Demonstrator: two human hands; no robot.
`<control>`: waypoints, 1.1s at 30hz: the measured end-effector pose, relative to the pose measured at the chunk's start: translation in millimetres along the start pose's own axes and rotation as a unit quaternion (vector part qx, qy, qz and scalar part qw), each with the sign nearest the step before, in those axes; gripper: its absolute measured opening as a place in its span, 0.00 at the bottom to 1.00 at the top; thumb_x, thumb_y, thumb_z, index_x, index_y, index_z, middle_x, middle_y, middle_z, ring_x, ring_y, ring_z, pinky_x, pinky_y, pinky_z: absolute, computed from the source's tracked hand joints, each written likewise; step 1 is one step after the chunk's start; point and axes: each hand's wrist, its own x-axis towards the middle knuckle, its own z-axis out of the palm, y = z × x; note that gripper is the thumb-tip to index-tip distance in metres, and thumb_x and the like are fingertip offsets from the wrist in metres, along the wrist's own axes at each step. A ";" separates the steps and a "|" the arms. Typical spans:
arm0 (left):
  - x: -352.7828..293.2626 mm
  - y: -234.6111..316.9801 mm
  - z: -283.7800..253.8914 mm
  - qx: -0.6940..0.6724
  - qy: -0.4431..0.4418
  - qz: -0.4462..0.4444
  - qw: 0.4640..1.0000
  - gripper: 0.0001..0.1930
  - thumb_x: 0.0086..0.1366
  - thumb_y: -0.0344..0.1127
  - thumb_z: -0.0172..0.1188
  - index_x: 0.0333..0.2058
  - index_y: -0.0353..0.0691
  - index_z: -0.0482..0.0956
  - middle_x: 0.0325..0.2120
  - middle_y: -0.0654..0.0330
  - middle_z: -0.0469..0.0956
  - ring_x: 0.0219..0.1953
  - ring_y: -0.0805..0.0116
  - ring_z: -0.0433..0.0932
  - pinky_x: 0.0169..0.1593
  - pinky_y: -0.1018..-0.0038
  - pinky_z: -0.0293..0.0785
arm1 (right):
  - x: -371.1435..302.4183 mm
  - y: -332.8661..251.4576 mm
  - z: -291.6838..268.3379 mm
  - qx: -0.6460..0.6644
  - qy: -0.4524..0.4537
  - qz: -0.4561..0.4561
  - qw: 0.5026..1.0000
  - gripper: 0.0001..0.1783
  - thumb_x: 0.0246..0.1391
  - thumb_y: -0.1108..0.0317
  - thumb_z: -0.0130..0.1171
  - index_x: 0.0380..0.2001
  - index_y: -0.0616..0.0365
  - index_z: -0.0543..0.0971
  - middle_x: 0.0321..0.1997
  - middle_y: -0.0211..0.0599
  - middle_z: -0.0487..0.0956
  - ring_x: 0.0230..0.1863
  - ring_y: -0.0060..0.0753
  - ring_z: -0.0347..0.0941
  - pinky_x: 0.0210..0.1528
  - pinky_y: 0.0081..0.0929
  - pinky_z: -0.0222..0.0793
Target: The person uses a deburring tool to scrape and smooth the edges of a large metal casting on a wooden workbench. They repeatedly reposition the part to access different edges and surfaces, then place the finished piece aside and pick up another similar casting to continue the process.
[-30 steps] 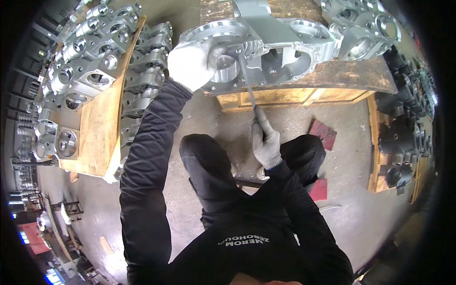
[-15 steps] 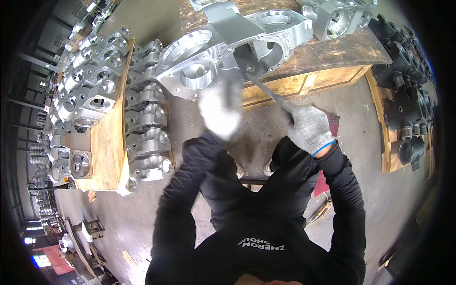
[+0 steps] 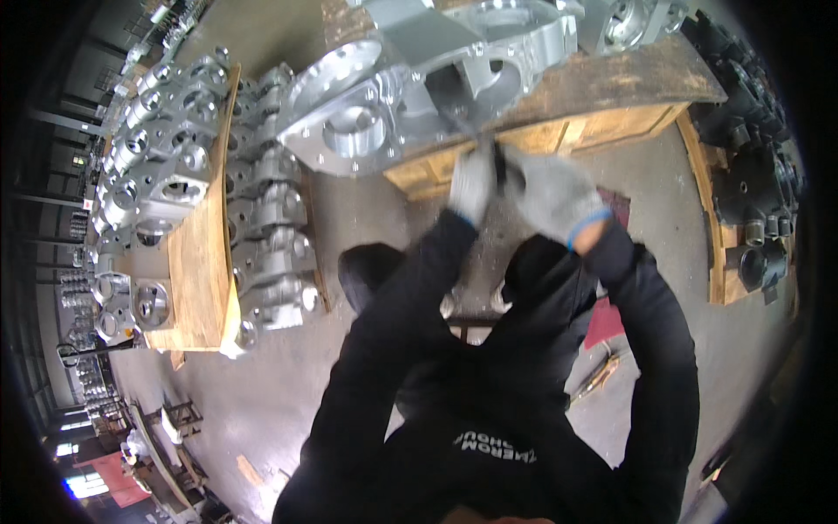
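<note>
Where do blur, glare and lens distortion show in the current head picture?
Head view: both the left gloved hand and right gloved hand look soft, probably from motion; head view: glare whitens windows and a floor patch, lower left; head view: fisheye bending bows the wooden board at left, and darkness rings the picture.

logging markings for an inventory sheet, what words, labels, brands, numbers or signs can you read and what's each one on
Black top: pale lettering on the chest, upside down and partly lost in folds; wording not copied here.
Silver casting: no readable text.
Dark tool handle: too blurred to tell.
Far left background: too small to read.
</note>
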 end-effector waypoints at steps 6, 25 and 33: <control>21.7 10.6 -41.6 0.288 0.054 0.141 0.946 0.10 0.74 0.33 0.54 0.45 0.34 0.79 0.32 0.45 0.82 0.33 0.54 0.83 0.38 0.63 0.78 | -2.0 0.1 13.4 0.205 0.060 0.052 0.976 0.28 0.59 0.65 0.54 0.61 0.68 0.73 0.37 0.62 0.83 0.40 0.63 0.82 0.45 0.51 0.76; 21.8 92.7 -167.7 0.545 0.372 0.392 0.641 0.34 0.77 0.55 0.44 0.21 0.38 0.86 0.15 0.46 0.78 0.18 0.43 0.80 0.25 0.55 0.76 | 50.5 -41.5 55.6 0.598 0.089 0.109 0.789 0.19 0.65 0.63 0.53 0.44 0.70 0.83 0.20 0.45 0.78 0.25 0.27 0.77 0.29 0.33 0.72; 23.0 97.0 -165.2 0.578 0.390 0.381 0.608 0.32 0.77 0.56 0.45 0.25 0.40 0.88 0.18 0.48 0.81 0.21 0.45 0.82 0.28 0.57 0.78 | 110.1 -28.8 70.4 0.615 0.084 0.072 0.781 0.17 0.64 0.58 0.55 0.40 0.63 0.83 0.27 0.33 0.80 0.29 0.31 0.79 0.35 0.31 0.76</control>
